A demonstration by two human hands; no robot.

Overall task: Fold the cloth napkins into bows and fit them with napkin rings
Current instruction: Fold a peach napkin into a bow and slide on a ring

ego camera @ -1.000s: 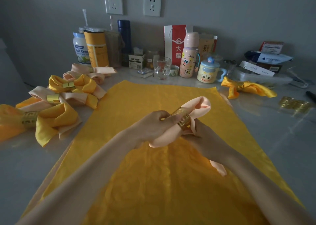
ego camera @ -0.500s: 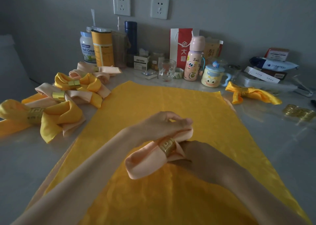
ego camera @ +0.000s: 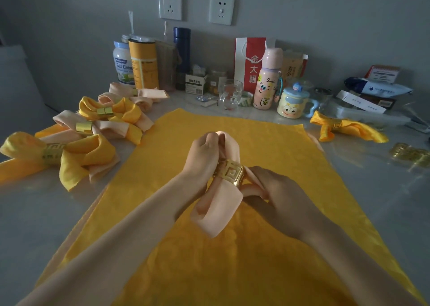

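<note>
Swung from slanting to near-far, the peach napkin (ego camera: 218, 212) stood in its gold napkin ring (ego camera: 230, 173), left hand (ego camera: 202, 156) pinching the far loop, right hand (ego camera: 279, 196) gripping cloth beside the ring.

Pale table (ego camera: 35, 212) set against a grey wall (ego camera: 325, 14) that carries 2 sockets, left socket (ego camera: 170, 4) and right socket (ego camera: 221, 9). Along the far edge, from left to right: 1 white jar (ego camera: 121, 63) touching 1 yellow canister (ego camera: 143, 64); 1 tall blue flask (ego camera: 182, 49); 1 small white box (ego camera: 195, 84); 1 clear glass (ego camera: 230, 95) just beside 1 tape roll (ego camera: 246, 99); 1 red paper bag (ego camera: 250, 61) standing behind 1 pink bottle (ego camera: 267, 80); 1 lidded cartoon mug (ego camera: 292, 104) with a blue handle. At the far right lies a heap of packets (ego camera: 381, 89) and flat boxes.
</note>
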